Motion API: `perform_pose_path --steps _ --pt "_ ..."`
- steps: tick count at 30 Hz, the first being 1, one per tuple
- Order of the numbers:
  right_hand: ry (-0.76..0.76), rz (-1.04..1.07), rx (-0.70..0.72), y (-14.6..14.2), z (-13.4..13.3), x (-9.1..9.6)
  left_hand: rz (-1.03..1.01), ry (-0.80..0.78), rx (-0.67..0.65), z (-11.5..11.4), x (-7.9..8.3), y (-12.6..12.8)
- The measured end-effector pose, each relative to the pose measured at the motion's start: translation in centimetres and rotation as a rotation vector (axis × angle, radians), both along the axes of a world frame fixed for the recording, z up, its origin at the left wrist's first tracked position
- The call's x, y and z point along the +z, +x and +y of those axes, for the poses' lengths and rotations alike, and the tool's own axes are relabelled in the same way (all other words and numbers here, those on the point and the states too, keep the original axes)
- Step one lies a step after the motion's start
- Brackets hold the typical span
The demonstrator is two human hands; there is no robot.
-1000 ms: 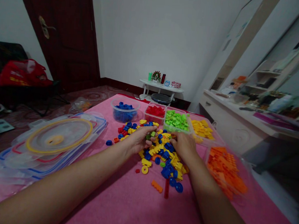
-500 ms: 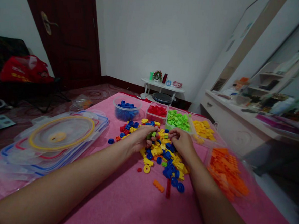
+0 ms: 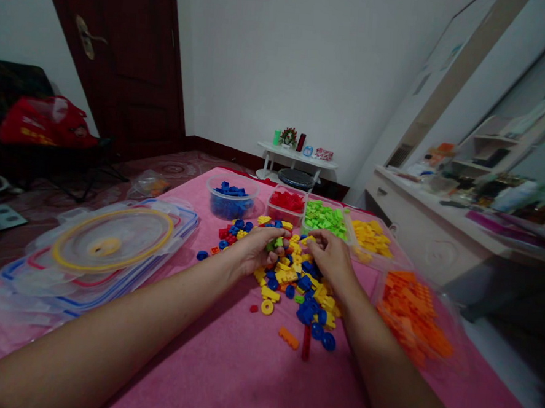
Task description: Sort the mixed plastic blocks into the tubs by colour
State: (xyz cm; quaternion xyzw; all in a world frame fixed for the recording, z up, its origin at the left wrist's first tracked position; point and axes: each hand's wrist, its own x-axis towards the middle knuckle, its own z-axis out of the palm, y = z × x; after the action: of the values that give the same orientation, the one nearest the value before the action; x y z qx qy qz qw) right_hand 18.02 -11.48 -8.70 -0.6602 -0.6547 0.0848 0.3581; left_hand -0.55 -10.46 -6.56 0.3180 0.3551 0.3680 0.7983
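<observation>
Green building bricks (image 3: 278,242) sit in the curled fingers of my left hand (image 3: 258,249), which hovers over the loose pile. My right hand (image 3: 332,257) pinches a small yellow brick (image 3: 306,239) between thumb and fingertips, a short way to the right of my left hand. Below both hands spreads a heap of mixed yellow bricks (image 3: 286,274), blue bricks (image 3: 310,310) and a few red ones (image 3: 224,233). Nearer to me lie an orange brick (image 3: 289,338), a long red brick (image 3: 306,343) and a yellow ring (image 3: 267,307).
Behind the heap stand a round tub of blue bricks (image 3: 230,209) and boxes of red (image 3: 287,201), green (image 3: 326,219) and yellow bricks (image 3: 372,238). A box of orange bricks (image 3: 413,314) is at the right. Stacked clear lids (image 3: 108,249) cover the table's left side.
My right hand has risen slightly from the pile with the yellow brick at its fingertips. My left hand stays almost in place with the green bricks.
</observation>
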Motion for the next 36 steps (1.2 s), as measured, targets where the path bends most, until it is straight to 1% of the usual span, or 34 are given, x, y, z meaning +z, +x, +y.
perform_pose_path --steps 2,7,8,10,12,15,17,21,23,26,29,32,34,36 --pt "0.002 0.058 0.032 0.3 -0.2 1.2 0.002 0.002 -0.003 0.0 0.0 -0.1" --pt "-0.138 0.165 0.163 0.7 -1.5 4.5 -0.021 0.018 -0.020 0.3 0.0 -0.3" --pt "-0.146 0.180 0.170 0.8 -1.7 4.9 -0.019 0.022 -0.015 0.4 0.0 -0.4" --pt "-0.113 0.204 0.156 1.0 -1.9 5.2 -0.016 0.030 -0.011 0.5 -0.1 -0.5" --pt "-0.047 0.214 0.122 1.3 -1.8 5.1 -0.014 0.034 -0.023 0.6 -0.2 -0.6" --pt "0.025 0.161 0.077 1.6 -1.4 4.6 -0.004 0.033 -0.050 0.7 -0.4 -0.6" --pt "0.006 0.162 0.087 1.4 -1.4 4.4 -0.003 0.036 -0.048 0.7 -0.5 -0.5" --pt "-0.095 0.404 0.192 -0.4 -1.8 4.5 0.045 0.075 -0.027 0.2 -0.2 -0.4" --pt "-0.123 0.482 0.260 -1.4 -2.0 4.5 0.097 0.127 -0.064 -0.3 0.0 -0.4" --pt "-0.105 0.451 0.302 -2.6 -2.2 4.4 0.144 0.251 -0.140 -0.9 0.1 -0.4" --pt "-0.081 0.380 0.293 -3.0 -2.3 4.2 0.243 0.359 -0.102 -1.1 0.0 -0.4" --pt "-0.096 0.386 0.233 -2.4 -1.9 4.0 0.339 0.402 -0.054 -0.7 -0.2 -0.4" --pt "-0.053 0.352 0.125 -1.4 -1.5 3.5 0.415 0.443 -0.037 -0.2 -0.4 -0.6" --pt "0.011 0.190 -0.026 -0.2 -0.9 2.9 0.529 0.511 0.004 0.3 -0.5 -0.8"
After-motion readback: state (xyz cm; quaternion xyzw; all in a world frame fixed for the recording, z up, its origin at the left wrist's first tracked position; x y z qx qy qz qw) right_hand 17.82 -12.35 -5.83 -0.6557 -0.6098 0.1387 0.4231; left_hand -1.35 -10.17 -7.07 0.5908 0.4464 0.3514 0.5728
